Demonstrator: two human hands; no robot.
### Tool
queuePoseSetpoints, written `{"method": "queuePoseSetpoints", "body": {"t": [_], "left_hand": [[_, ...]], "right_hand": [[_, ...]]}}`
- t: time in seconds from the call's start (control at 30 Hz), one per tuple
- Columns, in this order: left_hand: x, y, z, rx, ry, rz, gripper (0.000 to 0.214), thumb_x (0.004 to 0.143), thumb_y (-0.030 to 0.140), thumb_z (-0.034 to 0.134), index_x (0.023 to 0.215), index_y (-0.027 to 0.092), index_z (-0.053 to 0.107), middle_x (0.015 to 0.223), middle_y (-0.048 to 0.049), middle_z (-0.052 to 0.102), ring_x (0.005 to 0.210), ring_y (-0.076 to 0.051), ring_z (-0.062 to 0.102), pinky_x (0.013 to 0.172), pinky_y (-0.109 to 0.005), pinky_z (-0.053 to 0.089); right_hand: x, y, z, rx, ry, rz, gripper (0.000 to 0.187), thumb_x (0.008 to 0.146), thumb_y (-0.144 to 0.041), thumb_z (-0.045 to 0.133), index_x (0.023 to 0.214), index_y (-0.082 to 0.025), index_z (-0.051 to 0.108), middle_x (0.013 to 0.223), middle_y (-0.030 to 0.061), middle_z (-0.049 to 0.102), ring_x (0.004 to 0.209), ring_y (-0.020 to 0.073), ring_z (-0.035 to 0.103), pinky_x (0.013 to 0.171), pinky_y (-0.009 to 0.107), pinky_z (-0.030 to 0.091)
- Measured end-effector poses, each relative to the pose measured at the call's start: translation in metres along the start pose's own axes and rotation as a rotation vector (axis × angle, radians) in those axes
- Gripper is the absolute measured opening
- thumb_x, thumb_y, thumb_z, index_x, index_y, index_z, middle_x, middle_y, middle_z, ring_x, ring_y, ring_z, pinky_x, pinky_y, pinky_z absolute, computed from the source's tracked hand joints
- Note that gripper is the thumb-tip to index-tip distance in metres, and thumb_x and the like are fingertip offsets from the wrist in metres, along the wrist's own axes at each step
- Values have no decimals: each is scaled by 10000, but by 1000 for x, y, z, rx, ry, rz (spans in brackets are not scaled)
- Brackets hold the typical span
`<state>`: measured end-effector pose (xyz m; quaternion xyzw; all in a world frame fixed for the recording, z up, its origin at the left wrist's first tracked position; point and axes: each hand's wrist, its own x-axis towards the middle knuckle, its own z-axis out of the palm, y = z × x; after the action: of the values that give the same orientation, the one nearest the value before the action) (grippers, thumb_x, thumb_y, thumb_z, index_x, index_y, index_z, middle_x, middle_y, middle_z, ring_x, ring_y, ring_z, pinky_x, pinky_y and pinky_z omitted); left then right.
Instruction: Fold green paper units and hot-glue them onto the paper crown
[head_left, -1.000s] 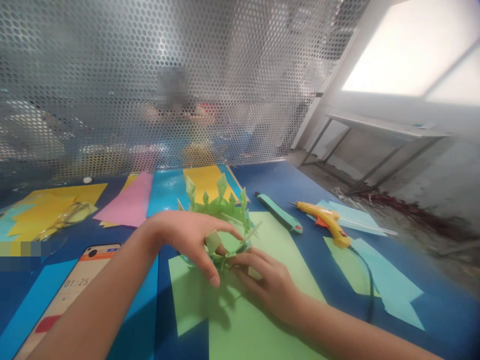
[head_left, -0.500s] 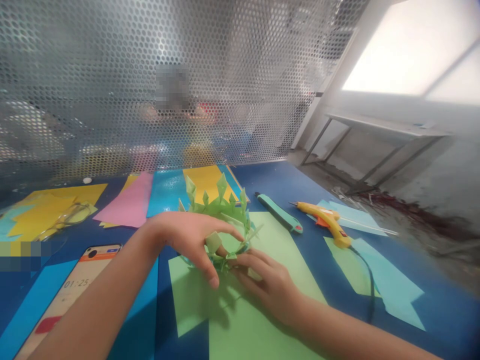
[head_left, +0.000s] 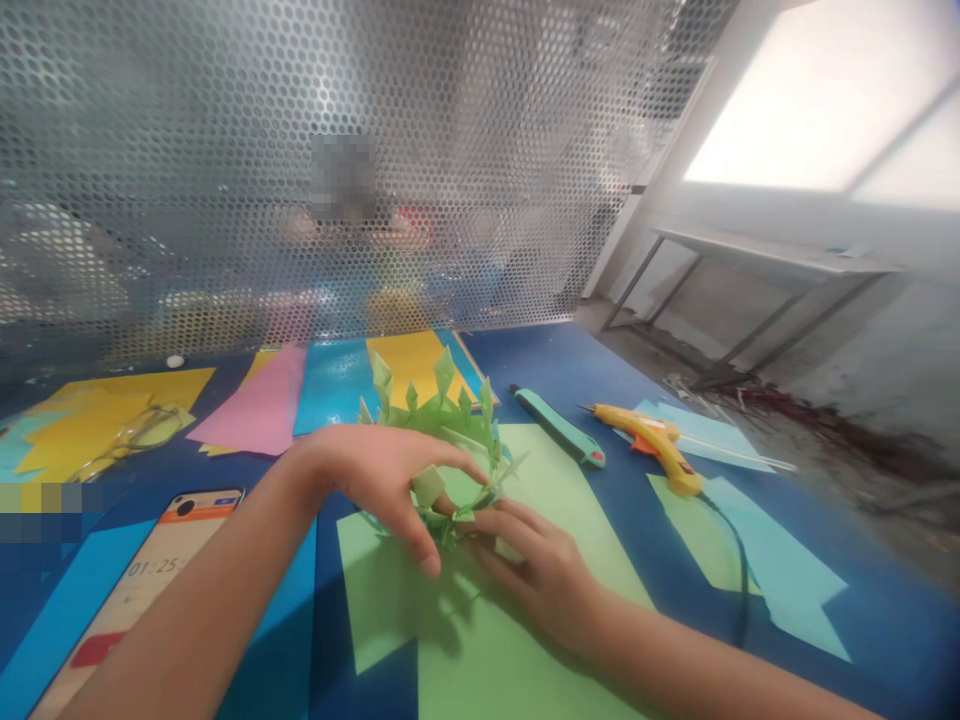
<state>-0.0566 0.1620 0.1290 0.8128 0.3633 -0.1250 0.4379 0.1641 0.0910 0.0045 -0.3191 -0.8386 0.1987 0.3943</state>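
- While the green paper crown stands on the green sheet, the left hand closes its fingers on the rim.
- The right hand pinches it at 5 o'clock.

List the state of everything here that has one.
paper crown, upright on green sheet, held at near rim.
left hand, arched over crown, gripping rim.
right hand, fingertips on near rim.
phone, screen lit, flat.
glue gun, lying on side, corded.
utility knife, lying flat, untouched.
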Motion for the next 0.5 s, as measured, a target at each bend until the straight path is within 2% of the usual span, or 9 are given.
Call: {"method": "queuePoseSetpoints", "body": {"t": [0.13,0.33,0.5], "left_hand": [[-1,-1,0,-18,10,2,994,632,448,916,1508,305,468,1307,-55,746,1262,-325,626,1044,-418,459],[-3,-1,1,-80,48,-4,912,739,276,826,1552,292,412,1335,-62,729,1194,-286,669,1004,-384,477],[-9,-5,2,-170,109,-21,810,782,298,766,1527,304,450,1275,-44,763,1112,-271,721,895,-331,529]], "right_hand": [[0,1,0,9,1,12,240,1059,-346,527,1039,-183,702,885,52,720,768,155,715,703,281,626],[3,1,-3,45,33,72,199,1027,-346,612,1058,-161,677,883,7,702,706,122,682,651,279,606],[0,3,-5,79,73,58,219,1016,-367,627,1100,-168,668,875,5,689,695,120,666,616,262,589]]}}
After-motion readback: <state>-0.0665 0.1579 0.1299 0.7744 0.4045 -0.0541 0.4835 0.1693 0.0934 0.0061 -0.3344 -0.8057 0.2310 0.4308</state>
